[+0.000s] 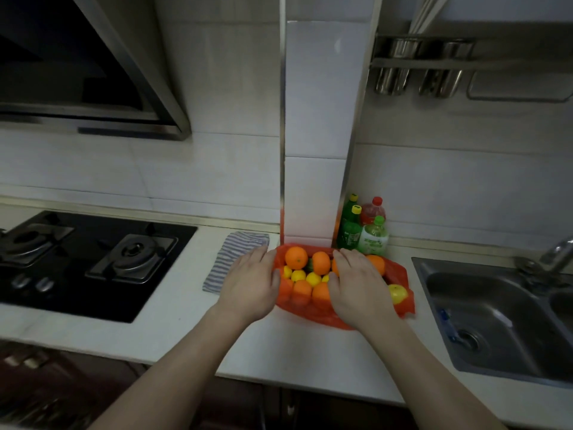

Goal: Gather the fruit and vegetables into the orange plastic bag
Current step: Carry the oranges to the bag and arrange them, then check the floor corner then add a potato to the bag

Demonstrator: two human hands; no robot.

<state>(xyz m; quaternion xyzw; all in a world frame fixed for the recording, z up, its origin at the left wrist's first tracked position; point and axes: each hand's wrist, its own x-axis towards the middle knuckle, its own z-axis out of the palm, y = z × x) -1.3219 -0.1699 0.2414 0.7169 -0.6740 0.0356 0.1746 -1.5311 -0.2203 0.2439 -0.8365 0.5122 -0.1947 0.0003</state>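
Left hand (251,283): fingers straight, flat against the orange plastic bag's (400,273) edge.
Right hand (356,283): fingers relaxed, resting on oranges (296,257).
Bottles (373,240): labels unreadable.

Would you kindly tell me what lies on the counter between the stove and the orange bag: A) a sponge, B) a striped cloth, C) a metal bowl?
B: a striped cloth lies between the stove and the orange bag, its right edge hidden by the left hand.

Single head-worn wide-angle view, forward and down, close above the orange plastic bag (313,313) between hob (93,259) and sink (496,321).
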